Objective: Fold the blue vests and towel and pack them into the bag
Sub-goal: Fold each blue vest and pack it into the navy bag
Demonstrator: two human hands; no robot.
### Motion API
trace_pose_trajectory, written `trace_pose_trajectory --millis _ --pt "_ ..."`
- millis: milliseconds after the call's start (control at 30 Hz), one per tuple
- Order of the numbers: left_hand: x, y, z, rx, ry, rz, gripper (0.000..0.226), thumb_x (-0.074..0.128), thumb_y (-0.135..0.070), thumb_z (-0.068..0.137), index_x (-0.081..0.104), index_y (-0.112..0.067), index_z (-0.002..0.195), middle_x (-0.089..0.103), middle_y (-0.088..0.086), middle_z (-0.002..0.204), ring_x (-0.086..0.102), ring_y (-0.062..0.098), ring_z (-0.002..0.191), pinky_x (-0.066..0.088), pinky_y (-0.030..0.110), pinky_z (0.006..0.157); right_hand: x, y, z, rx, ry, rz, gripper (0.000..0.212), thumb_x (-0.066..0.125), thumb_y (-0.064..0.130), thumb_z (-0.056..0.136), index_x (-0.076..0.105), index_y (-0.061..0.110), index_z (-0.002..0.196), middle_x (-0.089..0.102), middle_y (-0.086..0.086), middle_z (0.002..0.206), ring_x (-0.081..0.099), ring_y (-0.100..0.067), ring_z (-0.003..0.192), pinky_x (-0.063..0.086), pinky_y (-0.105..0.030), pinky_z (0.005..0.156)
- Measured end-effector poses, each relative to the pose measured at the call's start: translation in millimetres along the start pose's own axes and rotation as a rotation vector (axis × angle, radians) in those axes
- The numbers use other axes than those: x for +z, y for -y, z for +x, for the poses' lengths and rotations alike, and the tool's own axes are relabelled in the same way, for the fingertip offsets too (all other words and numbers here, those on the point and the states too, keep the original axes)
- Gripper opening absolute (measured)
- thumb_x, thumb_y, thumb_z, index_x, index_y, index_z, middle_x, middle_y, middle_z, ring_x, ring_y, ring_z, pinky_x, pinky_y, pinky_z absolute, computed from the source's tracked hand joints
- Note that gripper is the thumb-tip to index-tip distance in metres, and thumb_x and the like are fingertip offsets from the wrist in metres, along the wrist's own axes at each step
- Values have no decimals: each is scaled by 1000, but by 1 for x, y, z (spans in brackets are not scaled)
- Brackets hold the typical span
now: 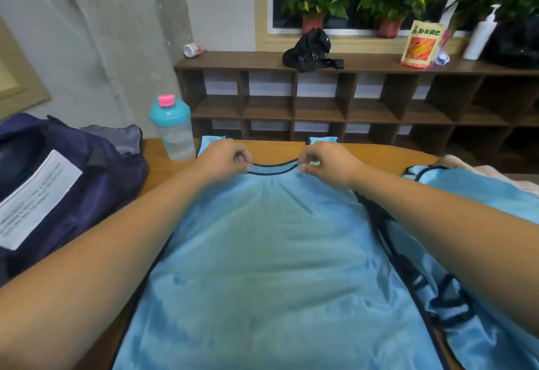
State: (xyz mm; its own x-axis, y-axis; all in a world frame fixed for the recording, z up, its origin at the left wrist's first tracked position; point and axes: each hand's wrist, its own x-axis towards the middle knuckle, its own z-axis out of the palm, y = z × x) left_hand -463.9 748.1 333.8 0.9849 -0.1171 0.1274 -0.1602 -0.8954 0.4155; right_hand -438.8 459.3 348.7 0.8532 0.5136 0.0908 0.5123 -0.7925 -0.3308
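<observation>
A light blue vest [271,253] with dark trim lies spread flat on the wooden table [163,165], collar away from me. My left hand [224,159] pinches the left side of the neckline and my right hand [329,165] pinches the right side. A second blue vest [472,253] lies crumpled to the right, partly under my right forearm. A pale towel [495,174] peeks out behind it at the far right. The dark navy bag [58,171] sits at the table's left with a white label on it.
A teal shaker bottle [173,130] with a pink cap stands at the table's far edge, left of the vest. Grey cloth [122,136] lies behind the bag. Beyond the table stands a brown cubby shelf [320,101] carrying a black pouch, a snack packet and a pump bottle.
</observation>
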Motion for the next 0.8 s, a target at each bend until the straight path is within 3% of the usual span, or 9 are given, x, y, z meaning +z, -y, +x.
trace_pose_trajectory --millis 67,200,333,433,567,800 --pt "0 4 19 21 71 2 9 84 -28 88 78 -29 95 67 -8 96 62 6 89 52 25 86 2 -8 23 -28 39 -8 5 70 23 101 73 27 102 67 8 110 61 -12 104 54 -34 95" --pt "5 14 38 73 179 -44 14 88 -30 85 80 -27 95 66 -13 96 60 -8 84 47 13 76 8 -20 57 -96 98 -9 9 76 29 96 70 35 99 59 9 108 52 -15 107 45 -37 97" --pt "17 30 43 86 237 -44 13 87 -41 85 78 -36 92 64 -12 106 61 3 100 51 28 92 23 -34 71 -141 115 -12 9 77 42 93 69 40 95 58 13 108 51 -17 109 45 -42 102" --pt "21 40 44 57 237 -103 11 85 -43 86 76 -41 91 62 -13 110 62 7 105 53 34 97 35 -43 71 -125 96 14 9 77 40 95 69 37 97 57 13 114 48 -17 114 39 -44 109" --pt "22 42 45 50 196 -102 17 85 -40 88 71 -40 99 61 -11 114 59 5 106 52 32 98 45 -52 66 -115 18 38 14 74 40 97 63 36 104 58 9 114 49 -19 113 40 -48 108" --pt "19 36 45 36 194 -75 9 83 -37 90 73 -36 88 61 -14 108 57 5 103 51 34 97 42 -52 65 -130 1 -49 9 61 33 105 60 35 97 51 8 110 42 -17 108 35 -43 103"
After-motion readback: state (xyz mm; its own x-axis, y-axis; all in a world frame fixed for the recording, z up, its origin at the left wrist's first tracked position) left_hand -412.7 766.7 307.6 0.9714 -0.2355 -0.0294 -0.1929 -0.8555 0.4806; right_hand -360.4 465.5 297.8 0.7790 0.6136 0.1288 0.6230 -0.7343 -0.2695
